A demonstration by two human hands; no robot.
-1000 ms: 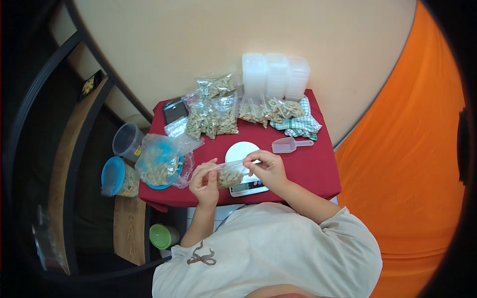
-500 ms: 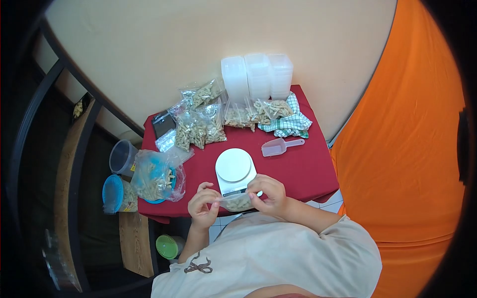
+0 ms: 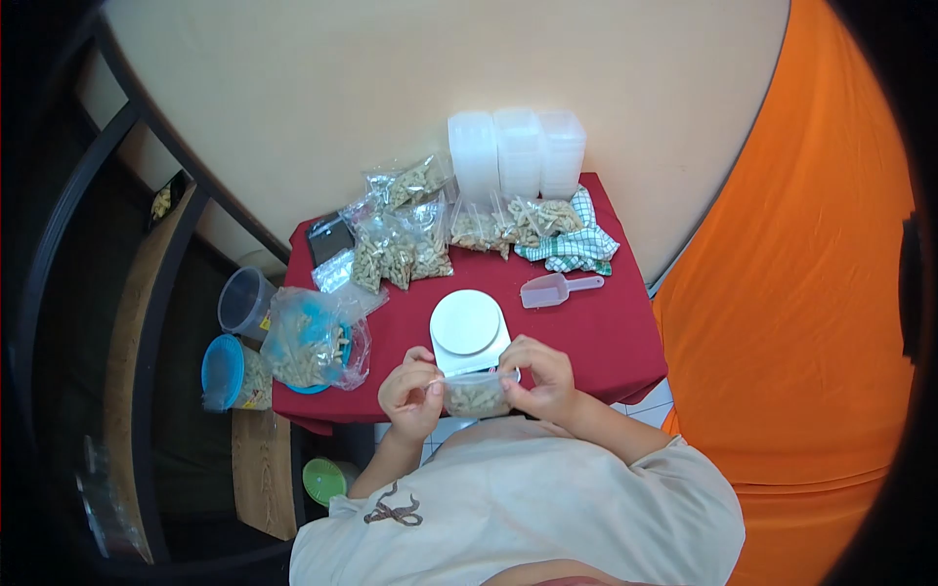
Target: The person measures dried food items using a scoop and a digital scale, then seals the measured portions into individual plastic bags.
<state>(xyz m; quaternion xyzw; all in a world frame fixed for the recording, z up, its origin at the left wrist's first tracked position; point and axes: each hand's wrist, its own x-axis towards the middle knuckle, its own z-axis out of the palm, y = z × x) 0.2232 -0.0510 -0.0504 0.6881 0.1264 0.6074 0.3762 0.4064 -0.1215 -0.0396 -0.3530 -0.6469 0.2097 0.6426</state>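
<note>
In front of my body, at the near edge of the table, a clear plastic bag (image 3: 477, 398) holds pale, finger-like snack pieces. My left hand (image 3: 410, 394) pinches its upper left corner, and my right hand (image 3: 543, 379) pinches the upper right corner. The bag's top edge runs between the two hands. Just beyond it stands a white kitchen scale (image 3: 467, 324) with a round, bare platform; the bag and fingers partly hide its front panel. A pinkish plastic scoop (image 3: 547, 290) lies to the right of the scale.
Several filled snack bags (image 3: 396, 249) lie at the back, near stacked clear containers (image 3: 518, 154) and a checked cloth (image 3: 576, 244). At left are an open bag of snacks in a blue basket (image 3: 311, 347) and tubs (image 3: 244, 303). The red tablecloth (image 3: 611, 337) hangs over the table's edges.
The bag has been raised and tilted, so more of its front shows. Both hands have kept their pinch on its corners. The whole view has shifted slightly.
</note>
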